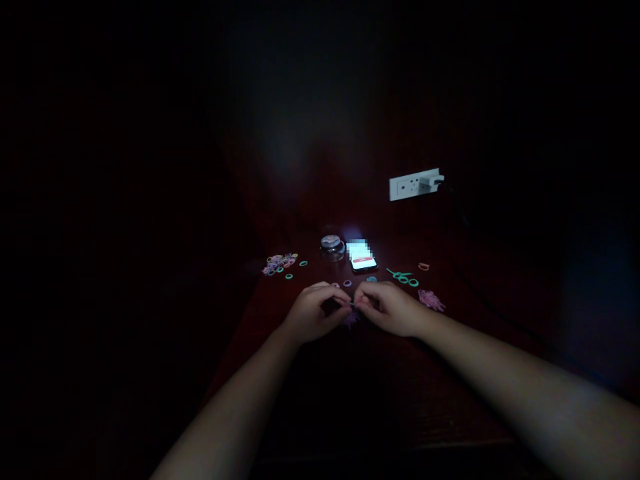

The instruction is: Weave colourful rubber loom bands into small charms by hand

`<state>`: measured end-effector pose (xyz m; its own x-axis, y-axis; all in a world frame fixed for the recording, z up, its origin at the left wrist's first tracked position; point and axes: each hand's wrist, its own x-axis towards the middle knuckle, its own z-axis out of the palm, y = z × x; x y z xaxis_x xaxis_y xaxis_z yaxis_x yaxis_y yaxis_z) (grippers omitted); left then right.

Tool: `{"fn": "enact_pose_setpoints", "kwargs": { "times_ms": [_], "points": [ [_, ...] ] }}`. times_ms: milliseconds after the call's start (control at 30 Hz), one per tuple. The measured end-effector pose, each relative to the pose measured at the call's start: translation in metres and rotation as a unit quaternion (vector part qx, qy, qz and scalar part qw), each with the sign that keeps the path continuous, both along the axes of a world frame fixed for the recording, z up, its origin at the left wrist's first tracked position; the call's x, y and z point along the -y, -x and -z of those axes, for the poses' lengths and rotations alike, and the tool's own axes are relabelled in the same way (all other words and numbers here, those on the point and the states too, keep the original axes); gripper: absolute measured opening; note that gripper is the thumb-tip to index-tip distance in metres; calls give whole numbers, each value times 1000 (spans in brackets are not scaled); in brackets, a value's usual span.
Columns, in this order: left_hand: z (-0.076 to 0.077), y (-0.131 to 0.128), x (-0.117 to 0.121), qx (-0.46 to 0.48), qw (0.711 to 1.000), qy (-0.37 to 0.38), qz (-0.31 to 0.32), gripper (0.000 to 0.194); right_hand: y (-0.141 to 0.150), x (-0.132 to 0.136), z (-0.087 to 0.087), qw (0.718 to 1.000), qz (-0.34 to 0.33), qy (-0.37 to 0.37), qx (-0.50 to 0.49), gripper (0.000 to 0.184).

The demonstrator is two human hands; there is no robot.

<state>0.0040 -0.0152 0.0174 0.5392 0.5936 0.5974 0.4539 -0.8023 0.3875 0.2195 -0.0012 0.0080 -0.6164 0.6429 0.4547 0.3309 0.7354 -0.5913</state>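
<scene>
My left hand (313, 313) and my right hand (393, 310) meet over the dark table, fingertips pinched close together. Between them is a small pale band (352, 304), too small and dim to make out fully; it looks like a hair tie. Just beneath the fingers lies a purple bunch of bands (352, 320), partly hidden. Beyond my fingertips are a loose lilac hair tie (347, 283) and a blue one (371, 279). A pink bundle of bands (431, 301) rests beside my right wrist, with several green hair ties (404, 280) behind it.
A mixed heap of coloured hair ties (279, 265) sits at the table's left. A clear lidded jar (332, 247) stands next to a lit phone (364, 262) at the back. On the wall is a white socket (413, 185) with a plugged-in charger and dark cable. The room is very dark.
</scene>
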Motion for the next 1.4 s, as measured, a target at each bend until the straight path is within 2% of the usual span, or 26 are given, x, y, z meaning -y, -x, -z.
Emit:
{"fn": "enact_pose_setpoints", "kwargs": {
  "times_ms": [867, 1033, 1200, 1300, 1400],
  "points": [
    [0, 3, -2, -13, 999, -28, -31, 5, 0, -4, 6, 1000, -6, 11, -12, 7],
    [0, 6, -4, -18, 999, -33, -37, 7, -1, -5, 5, 1000, -3, -6, -14, 8],
    [0, 7, -3, -29, 998, -30, -48, 10, -1, -7, 9, 1000, -2, 9, -20, 9],
    [-1, 10, -5, -11, 997, -34, -75, 11, -2, -10, 12, 999, 11, 15, -41, 8],
    [-4, 18, -6, 28, 987, -53, -151, 11, -3, -15, 15, 995, 31, 26, -88, 10]
  ]
}}
